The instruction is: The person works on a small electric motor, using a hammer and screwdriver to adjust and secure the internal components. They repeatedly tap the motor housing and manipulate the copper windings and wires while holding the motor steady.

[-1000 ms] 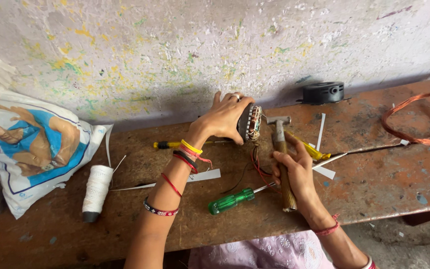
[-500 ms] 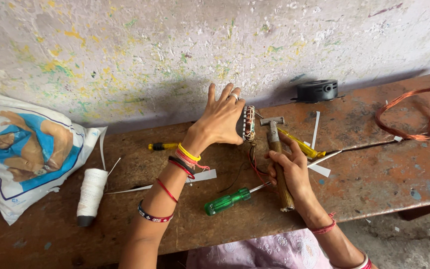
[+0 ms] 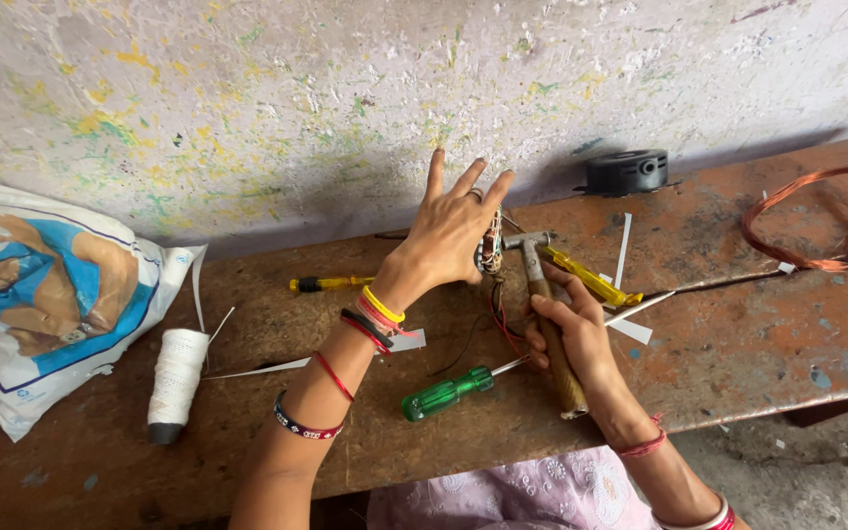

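This is a small, rough repair workshop. A worn wooden bench point(image 3: 758, 324), stained rusty orange towards its right end, stands against a bare plaster wall point(image 3: 296, 98) flecked with yellow and green paint. Hand tools lie scattered over the bench: a wooden-handled hammer point(image 3: 547, 314) near the middle, a green-handled screwdriver point(image 3: 449, 391) towards the front edge, and yellow-handled screwdrivers point(image 3: 586, 277) further back. A loop of copper winding wire point(image 3: 817, 221) rests at the right end, and a spool of white thread point(image 3: 174, 378) stands at the left.
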